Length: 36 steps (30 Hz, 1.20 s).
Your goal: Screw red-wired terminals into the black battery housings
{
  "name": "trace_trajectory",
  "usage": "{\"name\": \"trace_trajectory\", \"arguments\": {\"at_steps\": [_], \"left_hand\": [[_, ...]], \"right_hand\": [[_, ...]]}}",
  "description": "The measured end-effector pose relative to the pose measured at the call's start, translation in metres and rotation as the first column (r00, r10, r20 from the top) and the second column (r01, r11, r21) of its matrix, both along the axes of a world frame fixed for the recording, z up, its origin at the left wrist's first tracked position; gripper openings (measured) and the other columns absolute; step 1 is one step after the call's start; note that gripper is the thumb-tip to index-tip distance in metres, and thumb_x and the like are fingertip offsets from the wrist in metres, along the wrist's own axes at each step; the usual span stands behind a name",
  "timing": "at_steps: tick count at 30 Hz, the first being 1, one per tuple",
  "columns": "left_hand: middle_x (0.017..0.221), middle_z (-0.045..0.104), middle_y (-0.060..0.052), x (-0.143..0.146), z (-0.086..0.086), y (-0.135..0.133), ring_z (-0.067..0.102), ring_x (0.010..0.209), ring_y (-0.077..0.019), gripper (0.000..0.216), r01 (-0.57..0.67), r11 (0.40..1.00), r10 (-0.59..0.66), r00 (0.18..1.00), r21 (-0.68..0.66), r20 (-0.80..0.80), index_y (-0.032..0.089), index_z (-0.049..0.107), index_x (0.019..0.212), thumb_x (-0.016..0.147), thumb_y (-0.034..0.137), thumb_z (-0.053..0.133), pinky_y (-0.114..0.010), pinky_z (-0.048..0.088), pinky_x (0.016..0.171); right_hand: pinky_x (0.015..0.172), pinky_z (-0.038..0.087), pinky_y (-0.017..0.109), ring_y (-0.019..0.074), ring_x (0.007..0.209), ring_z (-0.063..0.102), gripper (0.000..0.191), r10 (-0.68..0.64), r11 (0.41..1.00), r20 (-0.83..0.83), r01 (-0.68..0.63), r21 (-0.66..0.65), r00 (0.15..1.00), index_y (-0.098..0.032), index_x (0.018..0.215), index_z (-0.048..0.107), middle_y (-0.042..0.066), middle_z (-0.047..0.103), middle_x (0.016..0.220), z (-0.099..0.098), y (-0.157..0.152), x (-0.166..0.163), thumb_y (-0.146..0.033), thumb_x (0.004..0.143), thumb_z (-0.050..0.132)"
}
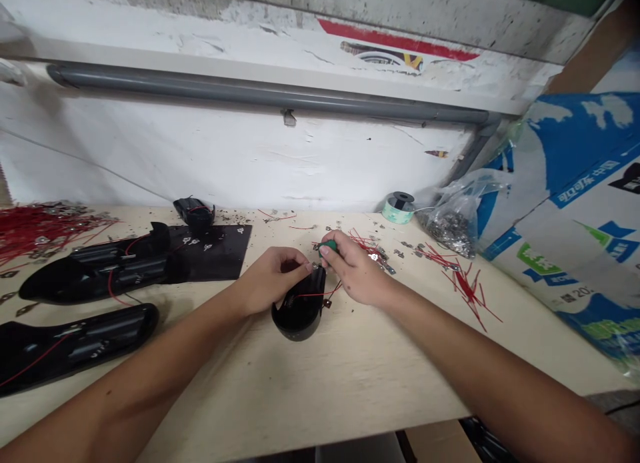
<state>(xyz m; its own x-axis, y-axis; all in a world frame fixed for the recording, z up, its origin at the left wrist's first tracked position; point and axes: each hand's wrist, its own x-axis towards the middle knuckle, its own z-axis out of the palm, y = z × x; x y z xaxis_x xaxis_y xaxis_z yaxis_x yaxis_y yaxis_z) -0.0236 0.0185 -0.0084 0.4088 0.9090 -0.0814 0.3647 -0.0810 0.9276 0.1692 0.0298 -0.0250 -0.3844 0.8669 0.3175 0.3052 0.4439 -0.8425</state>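
Observation:
A black plastic shell (pixel 298 320) rests on the table in front of me, its rounded end toward me and a red wire crossing its inside. My left hand (pixel 277 280) lies along the shell's left side, thumb and fingers pinched together at its far end beside a small metal piece. What those fingertips hold is too small to tell. In my right hand (pixel 353 266), closed, is a green-handled tool (pixel 327 246); its tip meets the far end of the shell, close to my left fingertips, and its kind is hidden. A small brassy contact (pixel 327 304) sticks out at the shell's right side.
More black shells with wires (pixel 115 340) lie at left, near a pile of red wires (pixel 45 226) and a dark mat (pixel 225 253). Loose metal contacts and red wires (pixel 467 286) are scattered right. Behind stand a solder spool (pixel 399 210), a bag of metal parts (pixel 455 223) and a carton (pixel 565 223).

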Motion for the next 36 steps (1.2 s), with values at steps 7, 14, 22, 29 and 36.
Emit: {"name": "trace_trajectory", "arguments": {"at_steps": [7, 14, 22, 29, 36], "left_hand": [[0.064, 0.06, 0.001, -0.001, -0.003, 0.002, 0.051, 0.055, -0.0092, 0.027, 0.045, 0.996, -0.047, 0.999, 0.081, 0.022, 0.015, 0.064, 0.079, 0.086, 0.041, 0.06, -0.02, 0.039, 0.051], [0.066, 0.06, 0.001, -0.002, -0.006, 0.003, 0.052, 0.057, -0.0113, 0.028, 0.043, 0.992, -0.042, 0.999, 0.115, -0.012, 0.015, 0.066, 0.082, 0.085, 0.042, 0.059, -0.022, 0.039, 0.052], [0.079, 0.069, -0.004, -0.001, -0.009, 0.005, 0.061, 0.071, -0.0154, 0.025, 0.07, 0.985, -0.074, 0.997, 0.156, 0.017, 0.015, 0.068, 0.083, 0.084, 0.039, 0.061, -0.027, 0.047, 0.067], [0.08, 0.071, -0.006, -0.001, -0.009, 0.004, 0.064, 0.072, -0.0162, 0.021, 0.062, 0.989, -0.064, 0.998, 0.133, 0.015, 0.014, 0.067, 0.082, 0.081, 0.035, 0.064, -0.027, 0.049, 0.067], [0.07, 0.066, -0.003, -0.001, -0.012, 0.004, 0.06, 0.061, -0.0132, 0.017, 0.042, 0.984, -0.044, 0.999, 0.173, 0.01, 0.016, 0.063, 0.075, 0.079, 0.032, 0.065, -0.023, 0.045, 0.055]], "right_hand": [[0.06, 0.042, 0.028, 0.0148, 0.065, 0.051, 0.02, 0.083, 0.993, 0.031, -0.079, -0.091, 0.996, -0.023, 0.099, 0.046, -0.001, 0.052, 0.079, 0.0, -0.007, -0.002, -0.042, 0.102, 0.038], [0.068, 0.043, 0.03, 0.0165, 0.074, 0.051, 0.017, 0.068, 0.997, 0.107, -0.07, 0.016, 0.992, -0.022, 0.098, 0.046, 0.0, 0.051, 0.082, 0.003, -0.01, -0.005, -0.036, 0.103, 0.037], [0.057, 0.035, 0.029, 0.0149, 0.062, 0.045, 0.03, -0.007, 0.995, 0.201, -0.012, 0.095, 0.98, -0.021, 0.077, 0.044, -0.002, 0.047, 0.068, -0.002, -0.003, -0.003, -0.039, 0.101, 0.042], [0.054, 0.035, 0.027, 0.014, 0.061, 0.048, 0.025, 0.05, 0.999, 0.126, -0.048, -0.018, 0.991, -0.021, 0.081, 0.05, -0.001, 0.052, 0.07, -0.004, -0.003, -0.003, -0.038, 0.1, 0.045], [0.054, 0.037, 0.027, 0.0144, 0.061, 0.049, 0.025, 0.033, 0.999, 0.1, -0.031, -0.017, 0.994, -0.021, 0.079, 0.049, -0.001, 0.053, 0.069, -0.004, -0.007, -0.007, -0.035, 0.099, 0.046]]}}
